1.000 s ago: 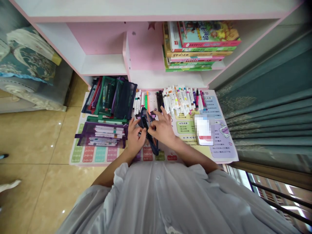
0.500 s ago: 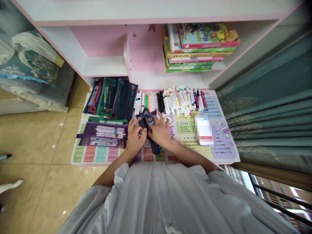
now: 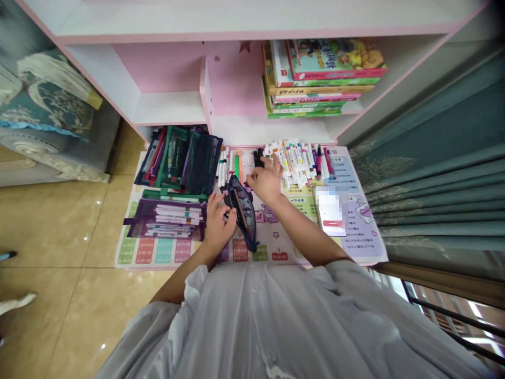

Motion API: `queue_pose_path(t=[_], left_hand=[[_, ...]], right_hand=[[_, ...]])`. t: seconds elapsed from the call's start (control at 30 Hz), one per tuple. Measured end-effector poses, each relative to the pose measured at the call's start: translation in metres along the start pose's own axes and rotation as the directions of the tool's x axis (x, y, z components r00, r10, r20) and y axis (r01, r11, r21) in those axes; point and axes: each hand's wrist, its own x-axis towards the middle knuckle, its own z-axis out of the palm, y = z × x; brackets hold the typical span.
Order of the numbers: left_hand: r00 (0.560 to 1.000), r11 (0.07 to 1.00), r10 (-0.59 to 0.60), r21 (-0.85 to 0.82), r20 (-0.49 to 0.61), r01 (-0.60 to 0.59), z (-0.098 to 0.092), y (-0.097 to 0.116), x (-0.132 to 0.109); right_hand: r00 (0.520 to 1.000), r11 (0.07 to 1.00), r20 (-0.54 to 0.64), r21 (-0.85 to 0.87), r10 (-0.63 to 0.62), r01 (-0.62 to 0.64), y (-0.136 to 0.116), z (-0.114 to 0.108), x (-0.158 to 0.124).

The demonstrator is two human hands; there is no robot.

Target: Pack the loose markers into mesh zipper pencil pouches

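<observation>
My left hand grips the edge of a dark blue mesh pencil case that stands open on the desk mat, with a pen or two inside it. My right hand is stretched forward to the row of markers at the back of the mat, its fingers curled over a black marker at the left end of that row. I cannot tell whether the marker is lifted.
A colourful printed desk mat covers the small pink desk. A purple mesh case and several upright cases sit on the left. A phone lies to the right. Books are stacked on the shelf. A teal curtain hangs on the right.
My right hand left the blue pencil case and reached forward to the markers at the back. My left hand stayed on the case.
</observation>
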Motion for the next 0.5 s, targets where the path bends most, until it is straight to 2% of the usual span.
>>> queue_pose_path(t=[0.2, 0.5], left_hand=[[1.0, 1.0, 0.019, -0.005, -0.003, -0.019, 0.0, -0.001, 0.0], [0.998, 0.998, 0.061, 0.004, -0.01, -0.061, -0.002, 0.0, 0.001]], right_hand=[[0.995, 0.993, 0.094, -0.109, -0.034, 0.044, -0.002, 0.028, 0.032], [0.97, 0.988, 0.244, -0.153, 0.003, 0.036, -0.011, 0.032, 0.04]])
